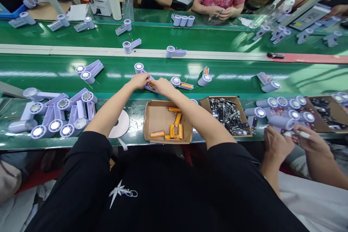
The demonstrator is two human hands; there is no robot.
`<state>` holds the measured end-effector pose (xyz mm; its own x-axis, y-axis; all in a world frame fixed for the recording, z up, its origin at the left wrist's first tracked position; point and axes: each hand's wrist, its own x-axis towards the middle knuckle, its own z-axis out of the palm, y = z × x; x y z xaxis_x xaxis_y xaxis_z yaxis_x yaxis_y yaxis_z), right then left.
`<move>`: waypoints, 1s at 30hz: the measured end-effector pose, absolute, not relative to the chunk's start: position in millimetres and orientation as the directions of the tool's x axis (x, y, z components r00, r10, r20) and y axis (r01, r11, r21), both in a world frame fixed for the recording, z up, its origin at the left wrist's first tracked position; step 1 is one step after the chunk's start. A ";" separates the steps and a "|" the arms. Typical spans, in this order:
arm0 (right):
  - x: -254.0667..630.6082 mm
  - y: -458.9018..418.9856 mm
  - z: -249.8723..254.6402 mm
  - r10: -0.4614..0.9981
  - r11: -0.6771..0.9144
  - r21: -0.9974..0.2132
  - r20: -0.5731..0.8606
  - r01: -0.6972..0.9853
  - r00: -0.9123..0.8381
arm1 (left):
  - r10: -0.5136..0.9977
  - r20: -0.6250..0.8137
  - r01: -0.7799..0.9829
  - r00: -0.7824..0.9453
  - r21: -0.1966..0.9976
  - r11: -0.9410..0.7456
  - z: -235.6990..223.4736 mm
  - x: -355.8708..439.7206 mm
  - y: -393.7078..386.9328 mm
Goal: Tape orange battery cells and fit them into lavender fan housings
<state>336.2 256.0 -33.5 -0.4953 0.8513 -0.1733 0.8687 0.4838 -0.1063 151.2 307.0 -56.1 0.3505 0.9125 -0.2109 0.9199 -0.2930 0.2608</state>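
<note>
Over the green belt, both my hands meet at the open handle of a lavender handheld fan body (pixel 139 67). My left hand (pixel 139 81) has its fingers closed at the handle's edge. My right hand (pixel 162 87) pinches at an orange battery (pixel 152 84) lying along the handle; the fingers partly hide it. Just right of my hands lies another fan body (pixel 175 81) with an orange battery in its handle. Closer to me stands a cardboard box (pixel 146 121) holding several orange wired batteries (pixel 178 119).
At left, many fan bodies (pixel 56 125) crowd the bench beside a white tape roll (pixel 121 125). A box of small circuit boards (pixel 227 116) stands right. A co-worker's hands (pixel 280 145) hold a fan body at far right. Other people sit across the belt.
</note>
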 end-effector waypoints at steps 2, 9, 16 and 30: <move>339.8 252.9 -31.4 0.856 0.476 -0.100 -0.176 0.874 -0.486 | 0.915 -0.202 0.917 0.350 0.274 -0.291 -55.8 153.4 306.2; 349.7 247.2 -36.5 0.903 0.383 -0.104 -0.168 0.918 -0.395 | 0.916 -0.186 0.909 0.356 0.296 -0.293 -57.5 162.0 308.0; 324.9 267.6 -27.7 0.821 0.464 -0.107 -0.321 0.879 -0.472 | 0.918 -0.169 0.914 0.358 0.263 -0.308 -54.2 175.4 309.6; 483.3 34.3 -16.8 0.898 0.281 -0.802 0.026 0.527 -0.439 | 0.820 -0.186 0.839 0.542 0.178 -0.514 -54.4 -23.5 35.0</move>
<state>483.3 34.3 -16.8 -0.4390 0.8981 0.0263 0.5274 0.2813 -0.8017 -23.5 35.0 -54.4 0.5418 0.8198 -0.1855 0.8390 -0.5143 0.1776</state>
